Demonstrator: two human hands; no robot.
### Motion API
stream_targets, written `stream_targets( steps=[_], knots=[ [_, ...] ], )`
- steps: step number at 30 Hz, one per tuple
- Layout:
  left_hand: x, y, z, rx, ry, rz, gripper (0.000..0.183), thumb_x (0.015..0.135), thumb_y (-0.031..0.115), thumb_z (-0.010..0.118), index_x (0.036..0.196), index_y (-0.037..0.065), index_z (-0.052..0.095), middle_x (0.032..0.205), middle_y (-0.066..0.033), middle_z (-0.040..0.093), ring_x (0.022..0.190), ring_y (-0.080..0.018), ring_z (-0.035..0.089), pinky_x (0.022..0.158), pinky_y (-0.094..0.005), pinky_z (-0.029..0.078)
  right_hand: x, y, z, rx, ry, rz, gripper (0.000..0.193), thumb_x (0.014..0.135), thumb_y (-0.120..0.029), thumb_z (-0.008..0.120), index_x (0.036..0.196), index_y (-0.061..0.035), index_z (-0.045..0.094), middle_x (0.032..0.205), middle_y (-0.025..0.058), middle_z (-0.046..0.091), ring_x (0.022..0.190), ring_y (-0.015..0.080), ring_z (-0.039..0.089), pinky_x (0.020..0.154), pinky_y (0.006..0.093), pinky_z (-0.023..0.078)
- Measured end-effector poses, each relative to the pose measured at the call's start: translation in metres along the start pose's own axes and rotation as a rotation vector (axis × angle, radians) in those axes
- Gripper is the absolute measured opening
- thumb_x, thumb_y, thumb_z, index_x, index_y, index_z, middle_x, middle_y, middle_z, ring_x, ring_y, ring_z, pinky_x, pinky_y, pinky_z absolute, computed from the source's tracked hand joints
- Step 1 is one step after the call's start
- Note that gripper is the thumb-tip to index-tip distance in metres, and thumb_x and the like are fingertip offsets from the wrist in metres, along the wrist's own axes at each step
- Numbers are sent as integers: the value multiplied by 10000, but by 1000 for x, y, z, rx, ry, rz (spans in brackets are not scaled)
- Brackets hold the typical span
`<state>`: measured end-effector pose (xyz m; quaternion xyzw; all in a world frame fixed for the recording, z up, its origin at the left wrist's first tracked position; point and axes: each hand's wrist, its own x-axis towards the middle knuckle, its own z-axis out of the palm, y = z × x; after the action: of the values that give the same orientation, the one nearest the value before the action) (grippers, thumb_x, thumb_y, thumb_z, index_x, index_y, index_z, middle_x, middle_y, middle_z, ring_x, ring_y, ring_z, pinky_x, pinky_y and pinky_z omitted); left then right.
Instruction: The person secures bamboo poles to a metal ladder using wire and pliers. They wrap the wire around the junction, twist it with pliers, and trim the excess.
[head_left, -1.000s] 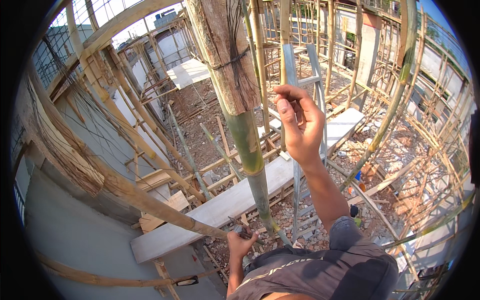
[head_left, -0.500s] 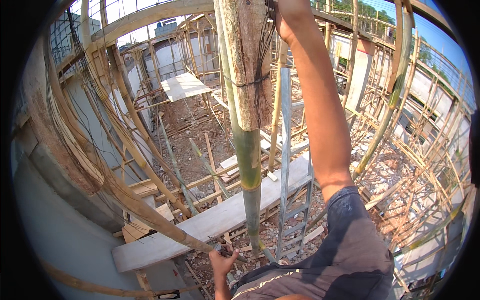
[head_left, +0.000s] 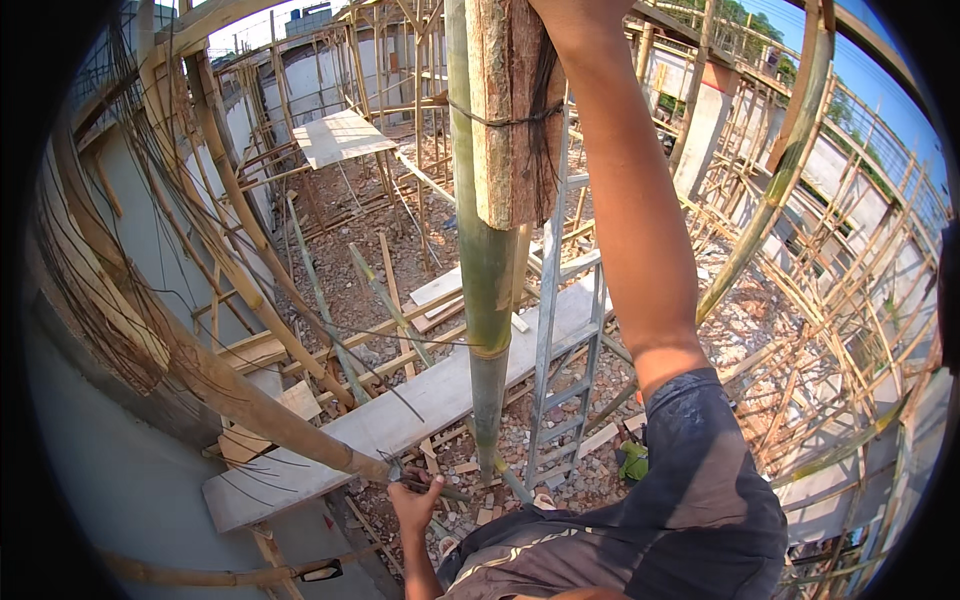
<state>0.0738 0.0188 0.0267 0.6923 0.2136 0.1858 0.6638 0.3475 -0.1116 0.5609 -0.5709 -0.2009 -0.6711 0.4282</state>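
Observation:
My left hand (head_left: 412, 502) is closed round a small metal tool with slim handles, probably pincers (head_left: 397, 470), low in the picture. Its jaws lie beside the end of a slanting bamboo pole (head_left: 300, 436). My right arm reaches up along an upright green bamboo post (head_left: 487, 285). At the top edge my right hand (head_left: 585, 8) is cut off, its fingers hidden, beside a rough timber piece (head_left: 508, 170). Dark tie wire (head_left: 500, 123) binds that timber to the post, and a bundle of loose wires (head_left: 543, 95) hangs down its side.
A pale plank (head_left: 400, 425) crosses below me, with a metal ladder (head_left: 548, 330) standing by it. Bamboo scaffolding (head_left: 830, 300) fills the right. Loose wires (head_left: 130, 270) hang along the left wall. Rubble (head_left: 745, 310) covers the ground; a green object (head_left: 633, 461) shows low down.
The view has shifted, and the post's lower end and the plank sit further left. My left hand appears further left and higher, with the tool showing more. The green object has come into sight.

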Motion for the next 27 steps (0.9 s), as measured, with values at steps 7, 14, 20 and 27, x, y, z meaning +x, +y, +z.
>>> stream_targets(
  steps=[7,14,20,27],
  knots=[
    [-11,0,2,68,64,157,276,739,90,840,795,20,579,694,-7,588,627,-80,544,569,-261,456,-19,16,-10,476,-174,155,628,1027,-492,466,1329,49,367,1244,318,538,1144,410,570,966,465,434],
    [-24,-14,3,10,132,176,281,736,72,839,812,8,576,730,-24,599,644,-94,563,593,-273,484,-141,34,-106,514,-217,138,213,952,-213,672,984,-11,614,873,65,661,775,168,622,737,299,507],
    [-32,-17,-15,-91,142,42,307,773,46,821,899,8,544,845,-36,577,739,-117,580,649,-277,490,-178,38,-98,-42,-111,-195,444,842,-276,805,1088,45,620,1038,145,584,841,276,620,700,369,516],
    [-40,-32,-26,-125,239,54,276,804,31,792,913,27,539,868,-32,568,772,-121,548,726,-287,476,-173,25,-107,6,-290,26,426,832,-236,800,1122,52,680,925,166,613,799,320,631,700,412,508]
  ],
)
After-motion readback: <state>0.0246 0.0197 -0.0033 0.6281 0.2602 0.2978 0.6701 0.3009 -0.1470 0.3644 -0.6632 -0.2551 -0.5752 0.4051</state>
